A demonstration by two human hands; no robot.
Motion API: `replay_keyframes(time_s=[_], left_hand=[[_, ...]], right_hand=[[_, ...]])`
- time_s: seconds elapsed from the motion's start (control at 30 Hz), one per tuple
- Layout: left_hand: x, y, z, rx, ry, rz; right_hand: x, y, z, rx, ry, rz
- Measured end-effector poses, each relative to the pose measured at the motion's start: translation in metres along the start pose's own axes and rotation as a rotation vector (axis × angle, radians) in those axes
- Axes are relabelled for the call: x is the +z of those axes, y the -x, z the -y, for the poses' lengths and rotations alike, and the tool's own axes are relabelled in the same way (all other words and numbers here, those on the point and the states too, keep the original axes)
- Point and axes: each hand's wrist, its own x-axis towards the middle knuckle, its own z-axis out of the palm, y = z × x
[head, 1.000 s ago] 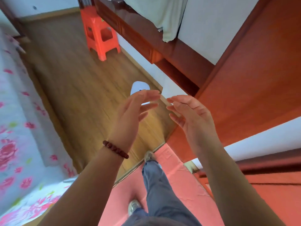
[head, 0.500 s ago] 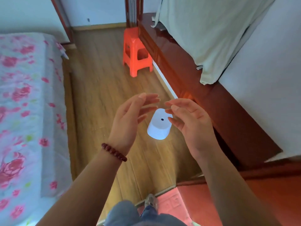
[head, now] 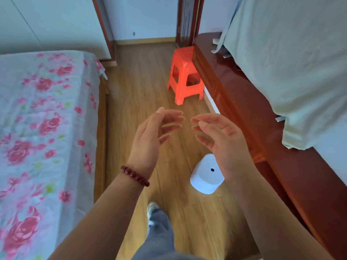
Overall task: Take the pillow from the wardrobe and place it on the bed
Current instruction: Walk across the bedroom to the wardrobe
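My left hand [head: 152, 136] and my right hand [head: 219, 139] are raised side by side over the wooden floor, palms facing each other, fingers apart and slightly curled, nothing in either. A dark red bead bracelet circles my left wrist. The bed [head: 43, 128], covered by a pale sheet with pink roses, fills the left side. No pillow is in view, and no wardrobe is in view.
An orange plastic stool [head: 185, 76] stands on the floor ahead. A white upturned tub [head: 205, 177] sits on the floor below my right hand. A dark red wooden cabinet [head: 244, 113] runs along the right, draped with a pale green cloth [head: 289, 62]. My leg and shoe show below.
The view has swung left, away from the red wooden furniture at the right, toward the bed and the aisle. Both hands keep the same raised, empty pose. The white tub now lies lower in view.
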Motion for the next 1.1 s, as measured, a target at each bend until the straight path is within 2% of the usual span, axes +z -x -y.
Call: replay_keyframes(time_s=[0.2,0.57,1.1], left_hand=[[-0.038,-0.104,-0.028,0.014,-0.003,0.000],[-0.083,-0.225,-0.040,0.033,0.043,-0.016],[-0.069,-0.514,-0.072,0.068,0.013,-0.051]], right_hand=[[0.044,-0.100,0.006,-0.011,0.004,0.025],[0.096,-0.237,-0.002,0.036,-0.042,0.099],[0.095,-0.531,0.027,-0.034,-0.034,0.134]])
